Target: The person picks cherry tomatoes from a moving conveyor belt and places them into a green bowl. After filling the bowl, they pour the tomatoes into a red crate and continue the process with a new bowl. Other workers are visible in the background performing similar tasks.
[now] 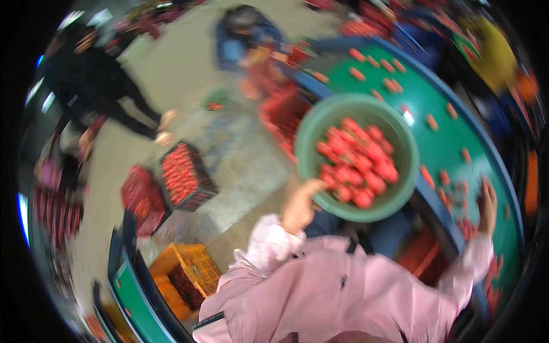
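My left hand [299, 206] grips the near left rim of a round green plastic basin [308, 133]. A heap of small red fruits [358, 160], probably tomatoes, fills the basin's bottom; blur hides their detail. The basin is in front of my body and overlaps the inner edge of a green conveyor belt [454, 141]. Over on that belt, my right hand [487, 208] reaches out with extended fingers, holding nothing that I can see. Loose red fruits [465, 227] lie on the belt just left of it.
A blue rail [433, 201] edges the belt. Left of the basin is a red crate [281, 111]. Filled crates [180, 173] and a yellow crate [195, 266] stand on the floor. One person [246, 34] crouches ahead; another person [94, 81] is at the left.
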The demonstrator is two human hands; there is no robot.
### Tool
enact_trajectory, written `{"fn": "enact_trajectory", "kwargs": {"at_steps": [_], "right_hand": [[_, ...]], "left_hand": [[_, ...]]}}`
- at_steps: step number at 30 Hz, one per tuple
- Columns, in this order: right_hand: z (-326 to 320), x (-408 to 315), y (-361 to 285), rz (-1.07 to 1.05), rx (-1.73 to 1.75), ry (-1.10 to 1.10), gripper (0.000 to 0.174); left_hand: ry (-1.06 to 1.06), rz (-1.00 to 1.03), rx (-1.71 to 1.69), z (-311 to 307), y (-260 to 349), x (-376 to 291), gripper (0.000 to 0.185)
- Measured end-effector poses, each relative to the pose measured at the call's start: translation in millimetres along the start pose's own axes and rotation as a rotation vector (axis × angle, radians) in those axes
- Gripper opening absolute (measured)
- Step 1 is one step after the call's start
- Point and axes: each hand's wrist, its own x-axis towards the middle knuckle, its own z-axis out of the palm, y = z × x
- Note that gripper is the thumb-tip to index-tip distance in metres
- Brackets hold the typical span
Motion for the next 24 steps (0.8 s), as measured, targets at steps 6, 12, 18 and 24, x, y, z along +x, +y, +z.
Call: {"fn": "enact_trajectory", "kwargs": {"at_steps": [6, 12, 18, 24], "right_hand": [[113.8, -63.6, -96.9, -0.071, 0.427, -0.411, 0.043], [201.2, -121.7, -162.6, -0.315, 0.119, -0.616, 0.030], [302.1, -163.7, -128.5, -0.942, -0.441, -0.377, 0.023], [251.7, -197.0, -100.7, -1.091, -0.358, -0.355, 0.033]], "left_hand": [[-0.103, 0.138, 0.044, 5.3, 3.0, 0.7, 0.048], [-0.122, -0.033, 0.010, -8.6, -11.6, -3.6, 0.032], [-0.093, -0.025, -0.001, -43.4, -16.5, -14.7, 0.037], [-0.157, -0.129, 0.121, -36.6, -31.7, -21.5, 0.038]]}}
